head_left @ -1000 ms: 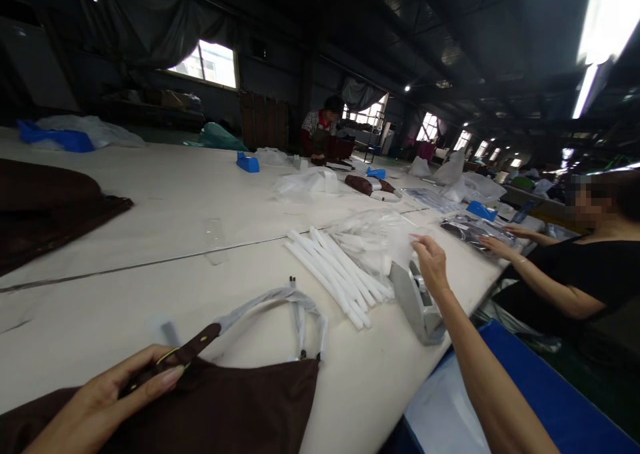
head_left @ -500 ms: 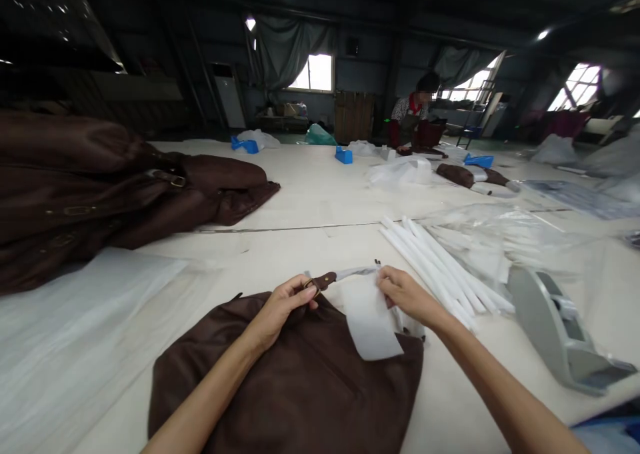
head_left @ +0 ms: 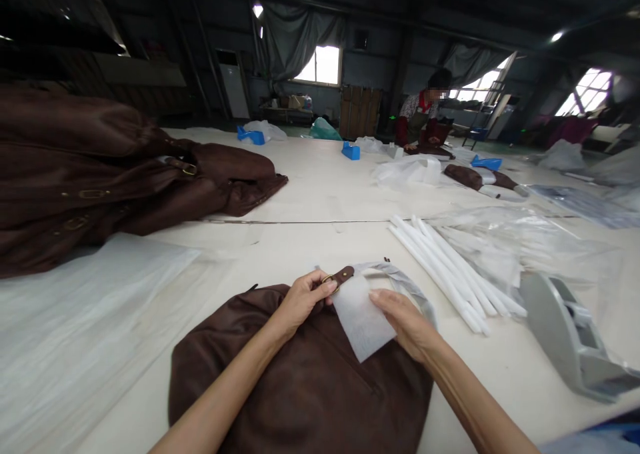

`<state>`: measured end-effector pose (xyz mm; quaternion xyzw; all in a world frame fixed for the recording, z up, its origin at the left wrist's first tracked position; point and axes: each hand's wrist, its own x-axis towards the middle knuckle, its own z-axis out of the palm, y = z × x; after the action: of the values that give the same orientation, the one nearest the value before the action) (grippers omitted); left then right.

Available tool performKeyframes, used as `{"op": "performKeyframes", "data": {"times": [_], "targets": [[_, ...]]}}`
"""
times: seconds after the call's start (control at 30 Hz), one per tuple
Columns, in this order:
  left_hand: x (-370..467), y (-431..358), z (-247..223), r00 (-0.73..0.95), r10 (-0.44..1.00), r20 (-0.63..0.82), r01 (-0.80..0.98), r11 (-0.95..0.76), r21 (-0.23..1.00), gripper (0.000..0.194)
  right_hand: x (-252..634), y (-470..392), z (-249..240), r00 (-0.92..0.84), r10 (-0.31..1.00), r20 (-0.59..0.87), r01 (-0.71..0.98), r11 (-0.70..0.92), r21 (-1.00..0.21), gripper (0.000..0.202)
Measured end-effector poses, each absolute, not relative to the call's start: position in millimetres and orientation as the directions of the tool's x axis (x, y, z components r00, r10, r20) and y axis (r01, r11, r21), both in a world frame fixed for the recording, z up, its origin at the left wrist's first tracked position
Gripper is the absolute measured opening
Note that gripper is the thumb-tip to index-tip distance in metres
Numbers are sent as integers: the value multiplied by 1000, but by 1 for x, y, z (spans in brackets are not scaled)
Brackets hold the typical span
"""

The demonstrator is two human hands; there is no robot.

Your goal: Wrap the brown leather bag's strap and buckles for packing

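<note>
Left hand point(head_left: 305, 301) pinched tight on the leather tab point(head_left: 344, 276) at the top edge of the brown bag point(head_left: 300, 394), thumb right beside the brass ring point(head_left: 329, 281)! And the right hand point(head_left: 403, 321), over the bag's upper right, has a white sheet point(head_left: 363, 321) gripped between thumb and fingers, its lower corner pointing down across the leather. The bag itself lies flat on the table point(head_left: 315, 191), close in front of the person, both forearms reaching over it. Off the tab, a pale wrapped strap point(head_left: 425, 295) curves round behind the right hand towards the bag's right side.

Out we go: just beyond the bag to the right, a loose bundle of white rods point(head_left: 445, 274), and further right of the bag, a grey tape dispenser point(head_left: 570, 341). Clear plastic packaging point(head_left: 530, 241) sprawls past the rods, farther from the bag. Over to the bag's left, translucent sheets point(head_left: 110, 314) spread wide, and beyond them a heap of brown leather goods point(head_left: 125, 167) with buckles showing. Well past the bag, a blue dispenser point(head_left: 351, 151) stands on the far side, and farther right of it, beyond the bag, a co-worker point(head_left: 415, 121) leans over more brown material point(head_left: 430, 151).
</note>
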<state>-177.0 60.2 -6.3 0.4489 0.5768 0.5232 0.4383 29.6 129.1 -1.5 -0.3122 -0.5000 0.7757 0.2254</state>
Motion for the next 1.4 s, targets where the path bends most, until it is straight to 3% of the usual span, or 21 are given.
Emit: {"op": "performKeyframes", "data": {"times": [0.13, 0.3, 0.4, 0.7, 0.8, 0.93, 1.0, 1.07, 1.13, 1.3, 1.4], "targets": [[-177, 59, -7, -238, 971, -27, 69, 45, 997, 36, 32, 120, -10, -645, 703, -300, -96, -464, -881, 42], [-176, 54, -4, -280, 960, -6, 119, 41, 992, 33, 25, 140, -28, -492, 780, -386, 48, -418, -907, 12], [-175, 54, -5, -276, 961, 25, 177, 25, 984, 31, 10, 149, -30, -501, 794, -344, 21, -386, -922, 7], [-178, 63, -19, -255, 966, 49, 200, 4, 980, 32, -30, 149, -21, -674, 708, -210, -225, -468, -855, 23], [-176, 66, -27, -337, 941, 33, 156, 21, 988, 53, -23, 146, -25, -726, 663, -182, -250, -501, -829, 23], [-175, 70, -29, -471, 877, -92, 14, 112, 994, 103, -21, 140, -28, -752, 645, -135, -321, -538, -780, 26], [-176, 71, -28, -474, 863, -176, -105, 143, 984, 131, -23, 137, -29, -740, 658, -140, -336, -542, -770, 26], [-177, 72, -26, -426, 876, -227, -208, 149, 967, 143, -25, 135, -29, -722, 675, -151, -344, -539, -769, 26], [-180, 72, -23, -350, 905, -242, -277, 147, 950, 132, -25, 134, -29, -713, 684, -155, -344, -534, -772, 27], [-185, 69, -16, -290, 938, -192, -311, 98, 945, 52, -25, 132, -30, -703, 694, -156, -384, -555, -738, 35], [-186, 72, -16, -372, 915, -156, -276, 52, 960, 42, -25, 131, -30, -700, 695, -161, -400, -570, -718, 37]]}}
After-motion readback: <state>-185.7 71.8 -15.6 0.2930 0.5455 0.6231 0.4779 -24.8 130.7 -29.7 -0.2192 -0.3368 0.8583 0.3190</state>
